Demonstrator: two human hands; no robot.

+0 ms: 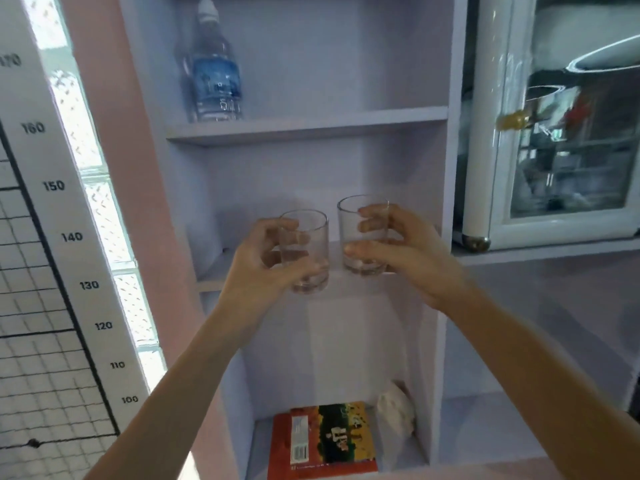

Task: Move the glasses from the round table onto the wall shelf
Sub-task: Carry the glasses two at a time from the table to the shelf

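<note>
Two clear, empty tumblers are held up in front of the pale lilac wall shelf. My left hand grips the left glass, whose base hangs just at or below the front edge of the middle shelf board. My right hand grips the right glass, slightly higher and further in; its base looks level with the shelf board, and I cannot tell whether it touches. The glasses are a small gap apart. The round table is out of sight.
A water bottle stands at the left of the upper shelf. On the bottom shelf lie a red and yellow book and a white crumpled thing. A glass-door cabinet with pots is on the right, a height chart on the left.
</note>
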